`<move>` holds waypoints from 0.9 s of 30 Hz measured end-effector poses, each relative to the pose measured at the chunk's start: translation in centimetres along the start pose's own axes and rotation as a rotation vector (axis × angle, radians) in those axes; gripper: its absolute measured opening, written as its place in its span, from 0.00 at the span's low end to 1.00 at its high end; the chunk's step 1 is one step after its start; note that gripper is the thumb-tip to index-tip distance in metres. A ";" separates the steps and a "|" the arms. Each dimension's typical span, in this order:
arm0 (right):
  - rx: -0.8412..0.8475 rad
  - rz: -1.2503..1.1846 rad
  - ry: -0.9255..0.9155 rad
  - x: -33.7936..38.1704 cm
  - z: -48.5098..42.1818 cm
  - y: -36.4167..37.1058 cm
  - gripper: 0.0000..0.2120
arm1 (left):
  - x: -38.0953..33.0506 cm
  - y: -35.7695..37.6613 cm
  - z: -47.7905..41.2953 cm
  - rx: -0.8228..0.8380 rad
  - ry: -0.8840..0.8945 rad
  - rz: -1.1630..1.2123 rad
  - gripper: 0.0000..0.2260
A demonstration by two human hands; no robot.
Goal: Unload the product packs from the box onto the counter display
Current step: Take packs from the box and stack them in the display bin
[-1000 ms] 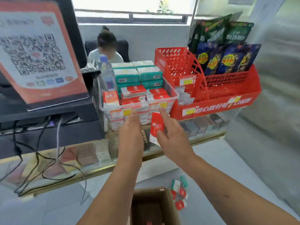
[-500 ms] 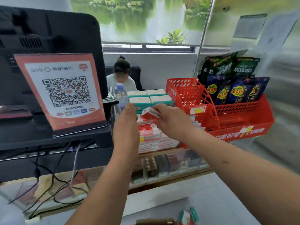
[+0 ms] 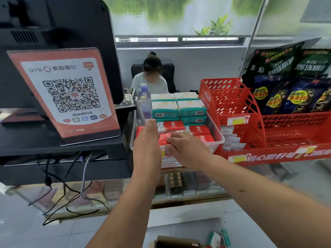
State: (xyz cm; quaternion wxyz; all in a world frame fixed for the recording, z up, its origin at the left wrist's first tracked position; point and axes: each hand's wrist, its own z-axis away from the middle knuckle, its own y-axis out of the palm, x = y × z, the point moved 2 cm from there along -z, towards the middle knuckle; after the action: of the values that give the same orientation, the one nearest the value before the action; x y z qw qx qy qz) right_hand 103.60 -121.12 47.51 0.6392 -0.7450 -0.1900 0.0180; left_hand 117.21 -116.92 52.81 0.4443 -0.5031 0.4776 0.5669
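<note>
Red pack (image 3: 165, 139): small flat pack, red wrapper with a white logo. It's lying flat on top of the front row in the clear bin (image 3: 217, 138) up on the glass counter (image 3: 188, 199).
Right hand (image 3: 187, 149): holding that pack, fingers bent over the top, thumb down at the front edge.
Left hand (image 3: 147, 140): fingers straight and together, flat against the pack's left side, not gripping anything.
Other red packs (image 3: 199, 129): I count four more tops around it. There are more stacked underneath, but those blur together.
Teal packs (image 3: 164, 109): back of the same bin, white tops, teal fronts with barcodes. Four tops in two rows plus two fronts below, so six showing.
Cardboard box (image 3: 175, 242): one, open, down on the floor. Loose packs (image 3: 215, 238) lie just beside it, too blurry to count.
Red rack (image 3: 232, 104): one, right beside the bin, with dark snack bags (image 3: 286, 86) standing in it.
Left of the bin: one bottle (image 3: 144, 99), one QR sign (image 3: 71, 93), one monitor (image 3: 62, 24) behind the sign.
</note>
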 end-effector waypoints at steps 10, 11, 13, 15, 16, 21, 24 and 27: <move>-0.308 -0.146 0.130 1.8 5.1 0.0 0.16 | 3.8 -0.1 1.1 0.128 -0.058 0.044 0.15; -0.343 -0.143 0.155 1.9 6.3 0.6 0.16 | 4.6 -0.2 1.4 0.148 -0.062 0.053 0.15; -0.356 -0.133 0.198 1.8 8.6 2.8 0.16 | 6.9 -0.2 1.9 0.189 -0.092 0.065 0.14; -0.313 -0.143 0.259 1.5 10.9 5.8 0.15 | 9.7 -0.4 2.5 0.227 -0.140 0.059 0.14; -0.290 -0.153 0.290 1.4 12.1 7.4 0.15 | 11.3 -0.5 2.7 0.238 -0.172 0.040 0.14; -0.062 -0.208 0.480 0.3 17.4 15.3 0.18 | 19.0 -1.4 4.3 0.226 -0.384 -0.133 0.17; 0.037 -0.219 0.488 -1.1 19.6 20.1 0.19 | 23.8 -1.6 5.6 0.239 -0.414 -0.212 0.16; 0.120 -0.241 0.491 -3.1 21.8 26.7 0.18 | 30.7 -2.0 6.8 0.225 -0.479 -0.228 0.15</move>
State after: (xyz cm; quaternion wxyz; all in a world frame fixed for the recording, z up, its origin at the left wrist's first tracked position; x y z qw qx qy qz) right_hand 101.75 -104.43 17.29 0.7067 -0.6598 -0.1150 -0.2279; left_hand 115.15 -109.17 22.37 0.6584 -0.3531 0.3592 0.5593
